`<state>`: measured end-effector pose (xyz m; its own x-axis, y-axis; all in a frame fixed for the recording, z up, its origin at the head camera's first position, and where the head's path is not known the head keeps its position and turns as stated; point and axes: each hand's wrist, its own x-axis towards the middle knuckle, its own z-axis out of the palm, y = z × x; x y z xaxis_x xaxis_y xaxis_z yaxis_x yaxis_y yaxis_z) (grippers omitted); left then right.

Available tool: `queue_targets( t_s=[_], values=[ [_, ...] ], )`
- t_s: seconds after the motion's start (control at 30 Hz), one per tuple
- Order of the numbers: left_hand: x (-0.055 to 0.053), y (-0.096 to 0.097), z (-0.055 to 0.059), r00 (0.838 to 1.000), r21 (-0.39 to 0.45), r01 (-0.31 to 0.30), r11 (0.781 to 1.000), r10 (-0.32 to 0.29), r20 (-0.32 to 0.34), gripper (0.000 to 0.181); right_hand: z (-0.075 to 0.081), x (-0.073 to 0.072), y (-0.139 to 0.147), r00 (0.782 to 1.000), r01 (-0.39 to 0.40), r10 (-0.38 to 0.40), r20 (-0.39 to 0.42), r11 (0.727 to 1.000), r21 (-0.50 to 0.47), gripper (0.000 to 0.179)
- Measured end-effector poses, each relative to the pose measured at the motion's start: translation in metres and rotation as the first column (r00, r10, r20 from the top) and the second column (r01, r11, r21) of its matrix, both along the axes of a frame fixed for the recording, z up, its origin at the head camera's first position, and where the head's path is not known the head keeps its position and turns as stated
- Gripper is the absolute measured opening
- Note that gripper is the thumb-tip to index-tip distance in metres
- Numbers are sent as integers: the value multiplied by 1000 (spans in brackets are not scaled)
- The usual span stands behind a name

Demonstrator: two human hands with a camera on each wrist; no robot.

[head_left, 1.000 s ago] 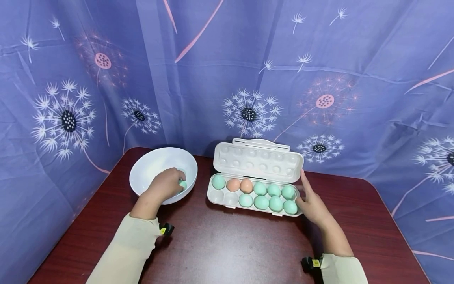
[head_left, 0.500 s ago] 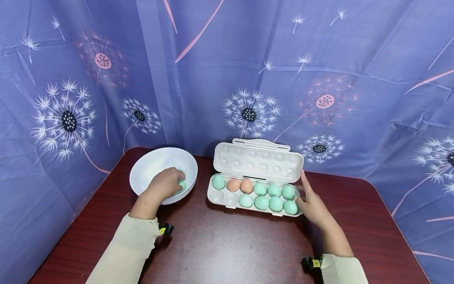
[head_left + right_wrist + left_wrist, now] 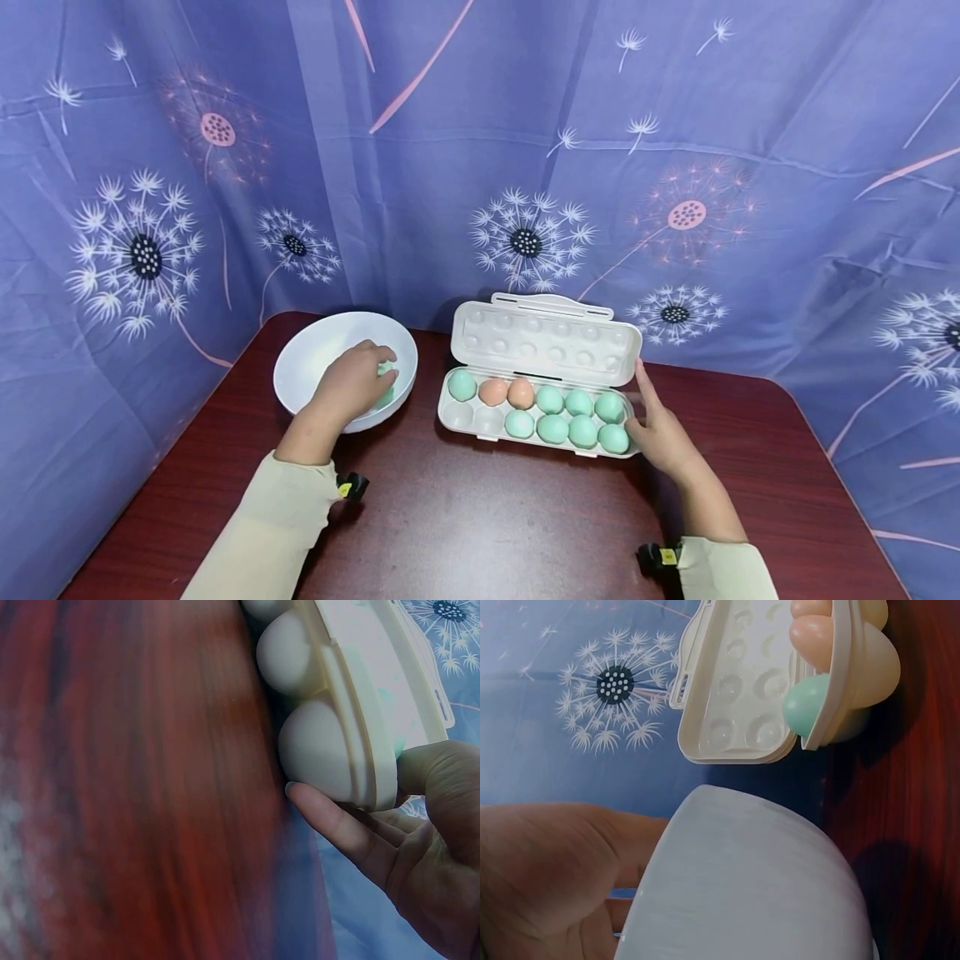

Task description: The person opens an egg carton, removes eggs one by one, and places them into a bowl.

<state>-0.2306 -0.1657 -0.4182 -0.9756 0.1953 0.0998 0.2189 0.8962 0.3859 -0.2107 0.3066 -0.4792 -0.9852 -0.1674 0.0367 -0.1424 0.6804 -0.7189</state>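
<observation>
A white bowl (image 3: 303, 362) sits at the table's left, and my left hand (image 3: 351, 385) reaches into it. Thumb and fingers there pinch a green egg (image 3: 386, 367); more green shows just below the thumb. In the left wrist view, the bowl's wall (image 3: 750, 885) hides those fingertips. A white egg carton (image 3: 480, 435) lies with its lid (image 3: 546, 340) raised. It carries several green eggs (image 3: 552, 428) and two orange eggs (image 3: 492, 391); two front-left cups show bare plastic. My right hand (image 3: 663, 433) grips the carton's right end, thumb over the rim and fingers outside.
The dark red wooden table (image 3: 465, 533) runs in front of the bowl and carton. Close behind them hangs a blue curtain (image 3: 420, 225) with dandelion prints, which also covers both sides.
In the bowl, my left hand has shifted slightly and its fingers have spread around a green egg, more of which now shows. My right hand and the carton have stayed still.
</observation>
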Motion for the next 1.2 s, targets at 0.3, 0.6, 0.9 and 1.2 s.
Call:
queue_targets(
  t_s=[0.3,0.6,0.9,1.2],
  values=[
    [4,11,3,997,55,3,998,1,-73,31,0,-1,-1,1000,0,0,-8,1000,14,99],
    [9,24,6,987,102,35,994,-19,-159,32,0,0,-1,1000,-9,9,-8,1000,-6,99],
    [14,38,5,972,113,90,990,-63,-225,30,0,0,0,1000,-1,1,3,1000,1,99],
    [20,56,-1,961,85,142,986,-116,-253,28,0,-1,0,1000,-3,3,-5,1000,10,99]
  ],
)
